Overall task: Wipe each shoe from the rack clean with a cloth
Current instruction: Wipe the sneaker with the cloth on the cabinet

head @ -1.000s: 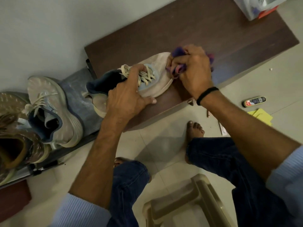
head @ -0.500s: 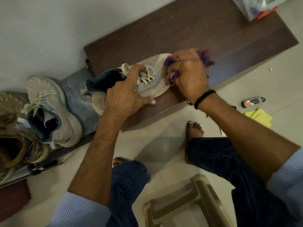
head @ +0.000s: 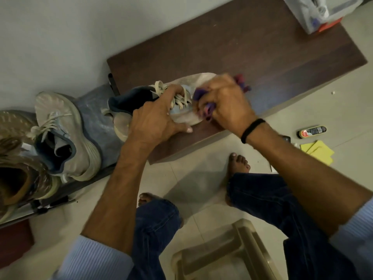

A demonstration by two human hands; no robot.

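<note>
Shoe (head: 193, 81) at the bench (head: 242, 47) front edge is mid-wipe: left hand (head: 153, 122) grips its laces (head: 179, 101), right hand (head: 228, 104) clutches the cloth (head: 198, 95); two rack shoes (head: 66, 126) (wiped or not, unclear) sit aside.

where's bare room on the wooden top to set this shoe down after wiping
Bare: the wooden top between the cloth and the clear box. Crowded: the lower rack on the left, filled by the grey sneaker and a brown shoe.
</note>
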